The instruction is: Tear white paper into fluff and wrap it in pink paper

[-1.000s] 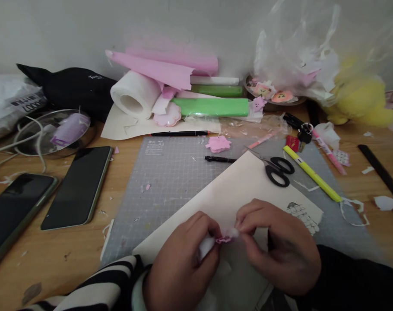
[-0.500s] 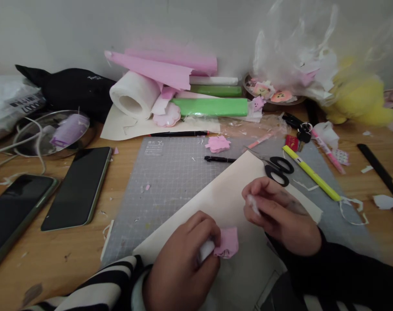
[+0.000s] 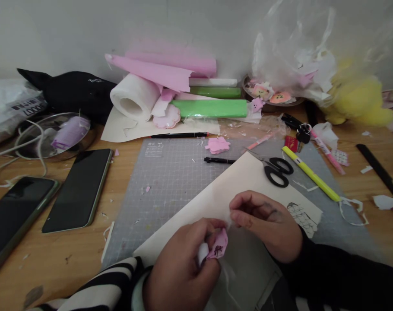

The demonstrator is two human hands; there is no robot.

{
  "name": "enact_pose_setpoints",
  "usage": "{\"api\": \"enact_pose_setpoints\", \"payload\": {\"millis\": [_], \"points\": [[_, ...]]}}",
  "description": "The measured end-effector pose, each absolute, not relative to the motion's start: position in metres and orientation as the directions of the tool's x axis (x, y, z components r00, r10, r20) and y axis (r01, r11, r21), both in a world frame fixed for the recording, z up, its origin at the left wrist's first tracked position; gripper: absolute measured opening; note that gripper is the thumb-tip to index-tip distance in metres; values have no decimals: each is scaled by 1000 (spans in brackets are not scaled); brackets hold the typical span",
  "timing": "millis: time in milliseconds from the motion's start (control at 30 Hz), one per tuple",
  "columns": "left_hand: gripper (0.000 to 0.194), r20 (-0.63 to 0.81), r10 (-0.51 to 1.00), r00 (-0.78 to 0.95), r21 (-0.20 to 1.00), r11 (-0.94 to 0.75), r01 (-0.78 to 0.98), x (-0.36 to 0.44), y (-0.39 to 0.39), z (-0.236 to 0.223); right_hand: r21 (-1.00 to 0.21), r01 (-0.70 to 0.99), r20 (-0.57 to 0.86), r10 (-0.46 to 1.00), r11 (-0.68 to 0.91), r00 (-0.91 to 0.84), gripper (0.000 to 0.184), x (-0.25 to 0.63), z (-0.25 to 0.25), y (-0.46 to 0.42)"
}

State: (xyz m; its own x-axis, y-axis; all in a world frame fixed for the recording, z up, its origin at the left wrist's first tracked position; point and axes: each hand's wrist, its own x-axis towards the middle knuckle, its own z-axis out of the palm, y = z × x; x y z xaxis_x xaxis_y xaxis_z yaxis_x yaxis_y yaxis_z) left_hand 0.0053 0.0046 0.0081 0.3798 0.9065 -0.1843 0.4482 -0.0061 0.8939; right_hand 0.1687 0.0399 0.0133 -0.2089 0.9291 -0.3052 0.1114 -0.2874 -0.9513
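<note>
My left hand [image 3: 180,263] is closed around a small pink cut-out piece [image 3: 218,247] with a dark mark on it and a bit of white fluff. My right hand [image 3: 264,224] hovers just right of it, fingers pinched together near the pink piece; whatever they pinch is too small to name. Both hands work low over a cream sheet of paper [image 3: 229,185] that lies on a grey cutting mat [image 3: 170,172].
Black scissors [image 3: 276,170], a yellow pen [image 3: 311,172], a black pen [image 3: 220,160] and pink cut-outs [image 3: 217,144] lie on the mat. Two phones [image 3: 78,188] are at left. Rolls of pink, green and white material [image 3: 183,95] line the wall, with a plastic bag [image 3: 300,52].
My hands were together, the right one drew away up and right with a white bit, and now it has come back beside the pink piece in my left hand.
</note>
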Motion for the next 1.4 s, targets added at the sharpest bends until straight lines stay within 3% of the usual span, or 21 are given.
{"api": "enact_pose_setpoints", "payload": {"millis": [533,667,833,1000,1133,1400], "points": [[6,-219,876,429,865,-29,502,7,6,6,-989,-47,-119,952,-138,-281,9,173,22,36],[7,-210,875,437,855,-53,516,6,7,5,-993,25,-113,898,-113,-426,12,170,24,34],[12,-220,864,453,847,-61,527,7,6,5,-989,144,-98,878,-33,-468,8,167,21,34],[13,-228,858,460,848,-57,526,8,6,7,-981,186,-139,879,-59,-456,13,163,18,31],[9,-232,857,461,860,-42,509,9,8,8,-980,195,-121,861,-26,-493,3,161,20,29],[6,-237,864,443,833,-53,550,8,8,8,-989,99,-146,850,-111,-507,10,162,22,31]]}}
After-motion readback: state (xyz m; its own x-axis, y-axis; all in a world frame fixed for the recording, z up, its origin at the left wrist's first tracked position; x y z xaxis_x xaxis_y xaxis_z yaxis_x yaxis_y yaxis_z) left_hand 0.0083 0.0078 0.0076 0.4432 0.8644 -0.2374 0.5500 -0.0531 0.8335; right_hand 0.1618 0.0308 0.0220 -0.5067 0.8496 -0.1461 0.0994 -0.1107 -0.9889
